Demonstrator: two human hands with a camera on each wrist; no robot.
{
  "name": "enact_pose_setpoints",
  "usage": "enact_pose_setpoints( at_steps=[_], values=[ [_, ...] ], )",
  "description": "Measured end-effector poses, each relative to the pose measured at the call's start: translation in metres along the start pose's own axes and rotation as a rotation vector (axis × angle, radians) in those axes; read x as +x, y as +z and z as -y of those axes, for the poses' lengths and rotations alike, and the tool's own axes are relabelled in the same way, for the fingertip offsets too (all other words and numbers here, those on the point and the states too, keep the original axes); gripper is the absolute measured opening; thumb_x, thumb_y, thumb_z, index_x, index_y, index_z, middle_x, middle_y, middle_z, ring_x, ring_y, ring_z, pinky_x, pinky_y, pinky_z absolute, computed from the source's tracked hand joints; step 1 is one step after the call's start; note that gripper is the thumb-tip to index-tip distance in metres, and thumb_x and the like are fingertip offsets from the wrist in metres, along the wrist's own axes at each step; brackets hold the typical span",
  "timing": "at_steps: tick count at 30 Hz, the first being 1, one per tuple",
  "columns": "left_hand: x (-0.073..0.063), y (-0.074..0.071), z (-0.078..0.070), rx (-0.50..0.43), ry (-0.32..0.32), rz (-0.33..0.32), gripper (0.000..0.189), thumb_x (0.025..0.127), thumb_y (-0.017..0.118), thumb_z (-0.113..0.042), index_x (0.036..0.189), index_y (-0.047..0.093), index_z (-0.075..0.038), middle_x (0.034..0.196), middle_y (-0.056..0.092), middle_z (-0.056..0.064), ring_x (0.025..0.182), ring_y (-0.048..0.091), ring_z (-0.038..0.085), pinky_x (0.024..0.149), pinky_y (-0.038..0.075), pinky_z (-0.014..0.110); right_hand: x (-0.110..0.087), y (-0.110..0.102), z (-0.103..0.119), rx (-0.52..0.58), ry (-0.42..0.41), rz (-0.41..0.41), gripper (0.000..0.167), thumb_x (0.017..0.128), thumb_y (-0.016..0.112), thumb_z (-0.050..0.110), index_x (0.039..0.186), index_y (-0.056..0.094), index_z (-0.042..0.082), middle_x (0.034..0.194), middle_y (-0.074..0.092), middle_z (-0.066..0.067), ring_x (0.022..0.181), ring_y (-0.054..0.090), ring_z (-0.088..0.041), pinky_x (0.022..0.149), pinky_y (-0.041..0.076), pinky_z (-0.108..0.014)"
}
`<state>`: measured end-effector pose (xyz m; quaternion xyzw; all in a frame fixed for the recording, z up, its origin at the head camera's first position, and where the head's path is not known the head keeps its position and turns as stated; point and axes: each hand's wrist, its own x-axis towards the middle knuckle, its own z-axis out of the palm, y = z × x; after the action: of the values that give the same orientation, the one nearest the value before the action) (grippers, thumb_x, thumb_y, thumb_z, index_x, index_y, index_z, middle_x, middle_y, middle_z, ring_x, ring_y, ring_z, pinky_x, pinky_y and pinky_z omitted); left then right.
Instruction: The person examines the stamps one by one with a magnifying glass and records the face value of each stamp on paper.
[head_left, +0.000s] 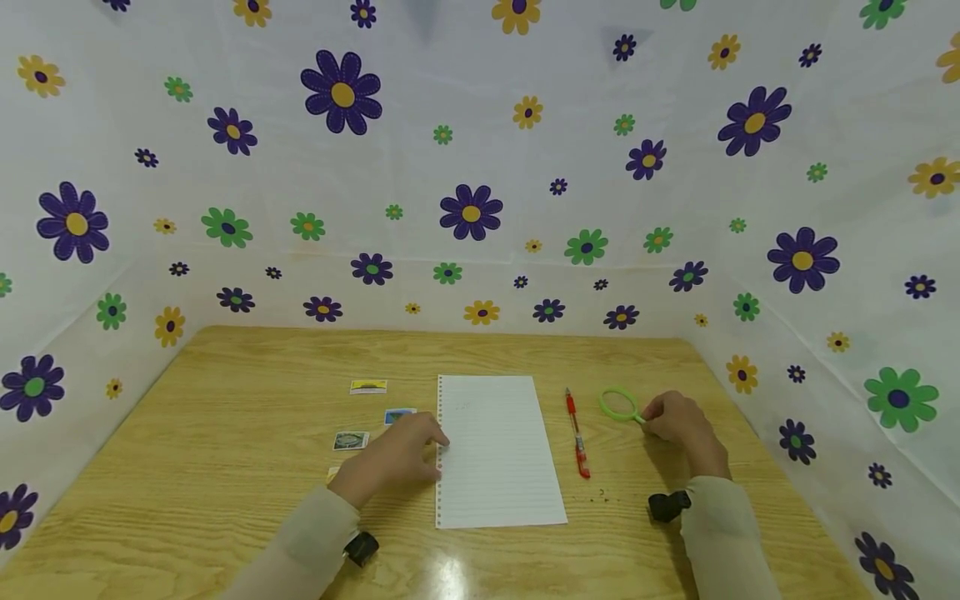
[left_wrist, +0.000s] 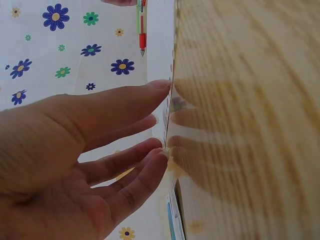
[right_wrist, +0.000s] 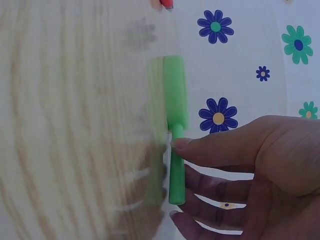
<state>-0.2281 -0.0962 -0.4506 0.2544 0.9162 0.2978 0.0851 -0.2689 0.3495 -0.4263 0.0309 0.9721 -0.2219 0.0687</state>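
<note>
My left hand [head_left: 396,457] rests its fingertips on the table at the left, punched edge of a lined sheet of paper [head_left: 498,454]. In the left wrist view its thumb and fingers are spread apart, with nothing gripped between them. Over on the right, my right hand [head_left: 684,427] holds a green magnifying glass [right_wrist: 175,92] by its short handle [right_wrist: 177,172]. The thumb presses one side of the handle and the fingers lie behind it. Its round frame points left and lies low over the table. A red pen [head_left: 577,437] lies between the paper and the magnifying glass.
Left of the paper lie small picture cards: a yellow one [head_left: 368,387], a blue one [head_left: 397,415], a grey one [head_left: 351,441] and another partly under my left hand. Dark specks [head_left: 600,498] dot the wooden table [head_left: 225,467]. A flowered cloth [head_left: 420,158] surrounds it.
</note>
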Motion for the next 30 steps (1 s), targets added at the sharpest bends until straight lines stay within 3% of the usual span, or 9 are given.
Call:
enact_pose_setpoints(
  at_steps=[7, 11, 20, 30],
  values=[
    [-0.002, 0.001, 0.002, 0.004, 0.011, -0.013, 0.036, 0.079, 0.088, -0.008, 0.112, 0.076, 0.003, 0.118, 0.067, 0.014, 0.113, 0.063, 0.034, 0.101, 0.053, 0.050, -0.003, -0.002, 0.008, -0.023, -0.105, -0.194, 0.020, 0.094, 0.065, 0.010, 0.108, 0.071, -0.003, 0.102, 0.071, -0.026, 0.088, 0.066, -0.037, 0.071, 0.054, -0.048],
    [-0.003, 0.000, 0.000, 0.003, 0.015, -0.011, 0.036, 0.080, 0.088, -0.007, 0.112, 0.076, 0.003, 0.119, 0.067, 0.013, 0.115, 0.063, 0.034, 0.102, 0.053, 0.050, -0.004, -0.002, 0.020, 0.015, -0.190, -0.229, 0.019, 0.094, 0.063, 0.006, 0.108, 0.072, -0.003, 0.097, 0.071, -0.023, 0.084, 0.066, -0.033, 0.067, 0.052, -0.042],
    [-0.004, -0.003, -0.003, 0.028, 0.024, -0.007, 0.036, 0.079, 0.088, -0.007, 0.111, 0.076, 0.003, 0.119, 0.067, 0.013, 0.116, 0.063, 0.035, 0.102, 0.052, 0.051, 0.005, 0.018, 0.044, 0.024, -0.361, -0.111, 0.013, 0.093, 0.066, -0.002, 0.104, 0.072, -0.003, 0.090, 0.070, -0.018, 0.081, 0.066, -0.029, 0.070, 0.056, -0.043],
    [-0.004, -0.002, -0.002, 0.028, 0.026, -0.008, 0.035, 0.079, 0.088, -0.007, 0.111, 0.076, 0.003, 0.120, 0.066, 0.014, 0.117, 0.062, 0.036, 0.103, 0.052, 0.051, 0.005, 0.040, 0.069, -0.036, -0.358, 0.021, 0.016, 0.095, 0.066, 0.002, 0.111, 0.071, 0.003, 0.099, 0.070, -0.015, 0.090, 0.064, -0.027, 0.082, 0.057, -0.047]
  ],
)
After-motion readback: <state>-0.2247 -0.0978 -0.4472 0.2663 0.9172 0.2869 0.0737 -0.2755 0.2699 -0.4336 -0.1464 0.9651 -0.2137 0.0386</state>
